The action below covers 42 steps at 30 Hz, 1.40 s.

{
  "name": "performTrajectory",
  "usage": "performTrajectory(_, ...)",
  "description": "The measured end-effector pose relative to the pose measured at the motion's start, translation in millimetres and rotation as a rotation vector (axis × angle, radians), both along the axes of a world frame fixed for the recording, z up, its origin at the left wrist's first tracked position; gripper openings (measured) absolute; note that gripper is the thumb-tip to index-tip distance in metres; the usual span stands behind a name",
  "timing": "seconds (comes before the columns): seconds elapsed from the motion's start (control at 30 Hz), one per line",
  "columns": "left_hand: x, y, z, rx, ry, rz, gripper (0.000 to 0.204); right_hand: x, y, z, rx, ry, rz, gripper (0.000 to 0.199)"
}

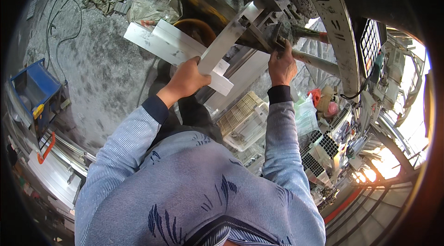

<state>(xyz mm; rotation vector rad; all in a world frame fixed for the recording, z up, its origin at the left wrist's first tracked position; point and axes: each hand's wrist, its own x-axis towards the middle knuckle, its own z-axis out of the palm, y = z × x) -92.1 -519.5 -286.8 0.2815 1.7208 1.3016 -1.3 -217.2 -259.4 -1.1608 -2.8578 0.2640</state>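
The metal strip [226,42], a long pale aluminium length, runs slantwise from the person's left hand [187,79] up toward the machine [259,24] at the top of the view, its far end resting against the dark clamp area there. It seems to be held at that slant so that one end feeds into the machine while the other stays steadied from below. Starting at the left, a blue box [34,91] stands on the grey concrete floor [101,65], well apart from the work. Nearer the middle, two more flat white strips [171,47] lie crossed under the held one, apparently stacked within easy reach. The left arm, in a striped blue sleeve, reaches forward with the wrist bent, fingers wrapped closed around the lower end of the metal strip. To the right, the right hand [282,63] is raised higher, arm nearly straight, fingers closed on a dark lever or handle at the machine; exactly what it clasps I cannot tell. Below it sits a pale plastic basket [245,121].
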Motion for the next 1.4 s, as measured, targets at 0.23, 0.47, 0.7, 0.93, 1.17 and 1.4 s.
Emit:
performTrajectory(0.23,0,2,3,0.031,-0.019,0.014,0.039,-4,0,4,0.049,-0.256,0.019,0.060)
performTrajectory(0.47,-4,1,11,0.011,-0.019,0.003,0.041,-2,-29,2,-0.250,0.095,0.052,0.075)
performTrajectory(0.7,0,1,-1,-0.010,0.075,0.001,0.046,-35,-96,-15,-1.259,0.555,-0.147,0.066)
performTrajectory(0.93,4,3,-13,-0.003,0.246,0.011,0.041,-80,-113,-20,-1.587,0.569,-0.417,0.030)
performTrajectory(1.17,4,5,-16,-0.054,0.156,-0.020,0.041,-86,-116,-33,-1.925,0.698,-0.421,0.017)
performTrajectory(1.4,5,4,-21,0.005,0.264,-0.005,0.039,-87,-121,-31,-1.872,0.750,-0.485,0.016)
